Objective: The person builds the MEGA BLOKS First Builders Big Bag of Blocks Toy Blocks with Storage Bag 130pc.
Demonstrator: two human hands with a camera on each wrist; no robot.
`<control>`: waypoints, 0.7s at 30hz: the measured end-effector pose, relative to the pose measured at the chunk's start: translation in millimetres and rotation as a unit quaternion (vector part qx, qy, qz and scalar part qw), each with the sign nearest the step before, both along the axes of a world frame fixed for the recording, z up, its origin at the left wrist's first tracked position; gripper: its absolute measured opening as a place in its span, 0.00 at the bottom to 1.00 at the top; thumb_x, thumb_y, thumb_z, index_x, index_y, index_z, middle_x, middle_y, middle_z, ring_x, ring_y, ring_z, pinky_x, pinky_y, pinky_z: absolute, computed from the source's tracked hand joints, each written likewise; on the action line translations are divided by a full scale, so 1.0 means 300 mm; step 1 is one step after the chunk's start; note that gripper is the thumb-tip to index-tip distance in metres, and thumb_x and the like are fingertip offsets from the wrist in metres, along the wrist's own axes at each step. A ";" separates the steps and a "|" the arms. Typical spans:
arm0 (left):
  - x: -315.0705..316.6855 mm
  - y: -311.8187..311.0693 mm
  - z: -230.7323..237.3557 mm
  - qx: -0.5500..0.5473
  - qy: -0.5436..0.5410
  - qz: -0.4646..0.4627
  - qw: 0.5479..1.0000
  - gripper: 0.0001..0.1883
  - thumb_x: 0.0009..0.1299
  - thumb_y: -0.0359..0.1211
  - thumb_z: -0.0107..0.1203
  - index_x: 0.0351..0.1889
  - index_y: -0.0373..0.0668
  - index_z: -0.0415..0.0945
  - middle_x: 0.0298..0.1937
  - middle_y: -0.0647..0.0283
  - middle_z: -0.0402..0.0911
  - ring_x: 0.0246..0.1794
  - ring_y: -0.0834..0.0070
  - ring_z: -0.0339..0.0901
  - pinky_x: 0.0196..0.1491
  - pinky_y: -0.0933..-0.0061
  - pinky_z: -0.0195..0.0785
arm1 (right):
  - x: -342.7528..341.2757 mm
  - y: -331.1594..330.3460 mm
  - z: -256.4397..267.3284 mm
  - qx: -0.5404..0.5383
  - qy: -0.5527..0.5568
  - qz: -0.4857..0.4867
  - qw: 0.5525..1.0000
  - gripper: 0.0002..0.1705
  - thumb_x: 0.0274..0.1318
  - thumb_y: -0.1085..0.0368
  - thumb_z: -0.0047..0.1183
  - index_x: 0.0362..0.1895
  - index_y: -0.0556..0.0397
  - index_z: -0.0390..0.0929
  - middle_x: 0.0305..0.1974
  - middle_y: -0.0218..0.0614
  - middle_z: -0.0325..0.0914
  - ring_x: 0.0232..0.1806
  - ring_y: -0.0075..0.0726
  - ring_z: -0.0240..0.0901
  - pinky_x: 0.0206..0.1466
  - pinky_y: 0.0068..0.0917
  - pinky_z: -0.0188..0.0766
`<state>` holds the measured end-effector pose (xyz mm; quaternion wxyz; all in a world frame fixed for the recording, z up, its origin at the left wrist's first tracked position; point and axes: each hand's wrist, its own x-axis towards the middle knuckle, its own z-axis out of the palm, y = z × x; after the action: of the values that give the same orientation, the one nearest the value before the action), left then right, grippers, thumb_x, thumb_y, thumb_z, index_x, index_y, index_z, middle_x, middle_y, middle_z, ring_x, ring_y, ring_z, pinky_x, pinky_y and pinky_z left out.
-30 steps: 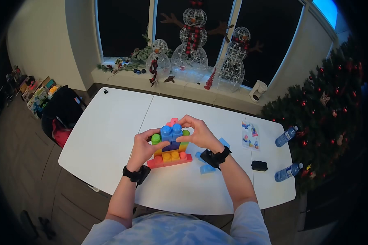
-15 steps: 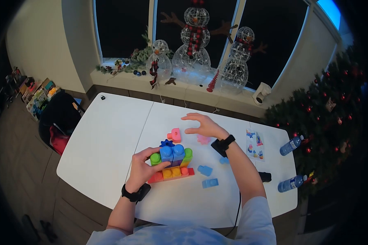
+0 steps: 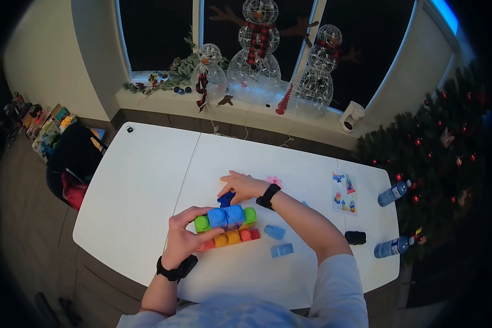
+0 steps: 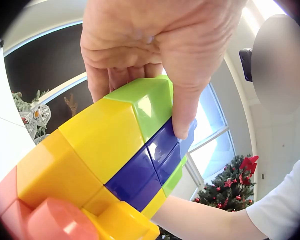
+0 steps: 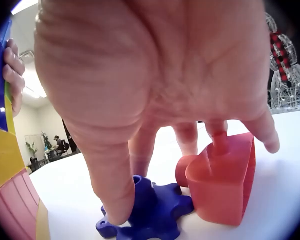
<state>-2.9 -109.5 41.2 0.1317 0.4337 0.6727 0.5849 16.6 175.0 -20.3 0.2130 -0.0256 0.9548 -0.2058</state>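
Observation:
My left hand (image 3: 181, 236) grips the upper left side of a built stack of toy building blocks (image 3: 234, 217). Green, yellow and dark blue blocks (image 4: 132, 185) rise in it above a red and orange base, with light blue ones on top. Just behind the stack, my right hand (image 3: 245, 187) reaches down to a dark blue toy gear (image 5: 157, 210) on the table. Its thumb and index finger pinch the gear's raised hub. Beside the gear, under the other fingers, stands a red block with a rounded knob (image 5: 217, 187); the hand hides it in the head view.
Light blue blocks (image 3: 275, 232) lie right of the stack, and a pink flower-shaped gear (image 3: 274, 180) behind the right wrist. Farther right are a picture sheet (image 3: 344, 191), a black case (image 3: 355, 238) and two water bottles (image 3: 393, 193) near the white table's (image 3: 142, 180) edge.
My right hand has let go of the stack, swung out to the right, then come back left and down onto the blue gear. My left hand has kept its grip on the stack.

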 end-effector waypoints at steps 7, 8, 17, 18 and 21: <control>0.004 0.005 -0.012 0.013 -0.033 -0.001 0.999 0.24 0.57 0.28 0.79 0.51 0.35 0.85 0.44 0.62 0.88 0.46 0.74 0.84 0.56 0.71 0.77 | 0.267 0.153 0.040 -0.016 0.013 -0.067 0.998 0.34 0.47 0.65 0.72 0.63 0.34 0.85 0.79 0.48 0.60 0.70 0.55 0.66 0.75 0.40 0.64; 0.005 0.006 -0.011 0.014 -0.044 0.003 0.999 0.23 0.57 0.29 0.79 0.50 0.35 0.85 0.44 0.61 0.89 0.47 0.72 0.86 0.58 0.70 0.77 | 0.306 0.163 0.050 -0.019 0.003 -0.094 0.995 0.34 0.47 0.65 0.72 0.63 0.36 0.85 0.78 0.49 0.61 0.66 0.53 0.70 0.72 0.38 0.67; 0.012 0.012 -0.014 0.022 -0.042 0.009 0.999 0.21 0.60 0.27 0.77 0.51 0.36 0.83 0.39 0.66 0.88 0.39 0.81 0.83 0.46 0.76 0.78 | 0.575 0.105 0.144 -0.046 0.001 -0.176 0.983 0.31 0.51 0.67 0.67 0.63 0.37 0.84 0.74 0.46 0.68 0.71 0.54 0.69 0.74 0.40 0.66; 0.010 0.012 -0.016 0.022 -0.043 0.009 0.999 0.21 0.60 0.27 0.77 0.51 0.36 0.83 0.39 0.66 0.88 0.39 0.81 0.83 0.46 0.76 0.78 | 0.593 0.108 0.175 -0.057 0.010 -0.199 0.978 0.30 0.53 0.67 0.66 0.63 0.38 0.83 0.73 0.46 0.70 0.70 0.54 0.69 0.75 0.41 0.65; 0.018 0.009 -0.007 0.019 -0.044 0.014 0.999 0.21 0.60 0.26 0.77 0.51 0.35 0.83 0.40 0.65 0.88 0.40 0.80 0.83 0.46 0.75 0.79 | 0.638 0.225 0.176 -0.129 0.167 -0.322 0.923 0.29 0.57 0.66 0.62 0.65 0.39 0.82 0.69 0.44 0.75 0.70 0.54 0.69 0.76 0.43 0.63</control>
<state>2.4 -106.8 39.2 0.1446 0.4004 0.6612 0.6177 207.9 242.5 32.5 -0.0320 0.2217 0.8987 -0.3770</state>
